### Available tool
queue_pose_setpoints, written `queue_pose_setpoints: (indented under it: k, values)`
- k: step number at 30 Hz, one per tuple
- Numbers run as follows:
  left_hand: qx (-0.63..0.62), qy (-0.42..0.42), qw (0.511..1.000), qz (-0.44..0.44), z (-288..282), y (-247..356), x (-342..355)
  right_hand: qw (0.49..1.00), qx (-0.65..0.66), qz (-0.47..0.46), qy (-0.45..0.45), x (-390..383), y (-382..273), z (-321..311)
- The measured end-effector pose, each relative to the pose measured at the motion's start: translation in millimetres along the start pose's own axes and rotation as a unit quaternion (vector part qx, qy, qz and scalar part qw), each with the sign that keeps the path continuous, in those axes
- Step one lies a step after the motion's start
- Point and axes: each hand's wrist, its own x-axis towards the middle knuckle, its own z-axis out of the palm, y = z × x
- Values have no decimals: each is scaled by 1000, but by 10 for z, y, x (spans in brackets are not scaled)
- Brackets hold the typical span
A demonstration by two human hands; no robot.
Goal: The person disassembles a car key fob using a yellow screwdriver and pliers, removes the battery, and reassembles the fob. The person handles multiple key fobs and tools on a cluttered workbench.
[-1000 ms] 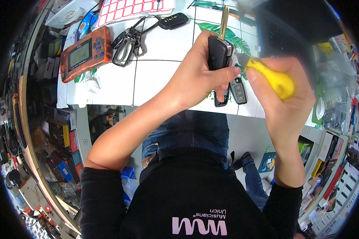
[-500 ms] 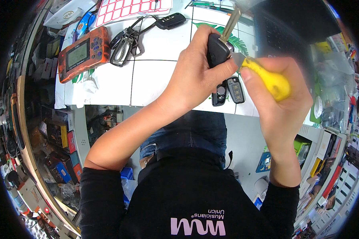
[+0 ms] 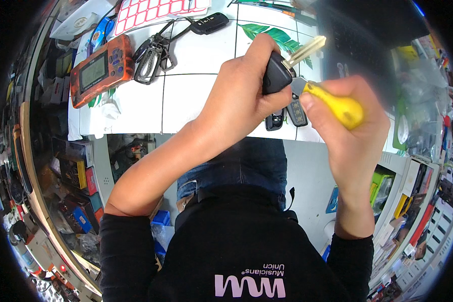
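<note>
My left hand (image 3: 239, 95) is wrapped round a black key fob (image 3: 277, 73), whose silver key blade (image 3: 307, 50) sticks out up to the right. My right hand (image 3: 355, 121) grips a yellow-handled tool (image 3: 342, 105); its short, flat metal blade is at the fob's right side, though exact contact is unclear. Beneath my hands on the white tiled worktop (image 3: 121, 118) lie a black fob piece (image 3: 275, 121) and an opened fob half (image 3: 298, 113), partly hidden by my fingers. To their left lie an orange handheld device (image 3: 98, 73) and a bunch of keys and fobs (image 3: 151, 60).
A red grid-patterned sheet (image 3: 156, 15), another black fob (image 3: 209, 22) and thin tools (image 3: 287, 10) lie at the back. A dark laptop-like device (image 3: 367, 35) sits at the back right. Cluttered shelves (image 3: 80, 186) flank me on both sides, with blue bins (image 3: 161, 219) below.
The fob in my left hand has turned, so its key blade now leans further right instead of pointing up. The yellow tool and my right hand have shifted slightly left.
</note>
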Motion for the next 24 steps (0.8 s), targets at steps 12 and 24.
queue_pose_setpoints:
  k: [12, 24]
  values:
    - [-33, -32, 997, -55, -9, -30, 30, 984, -83, -155, 23, -29, 293, 27]
    - [-70, -92, 992, -51, -110, -16, 33, 945, -153, -287, 18, -44, 353, 5]
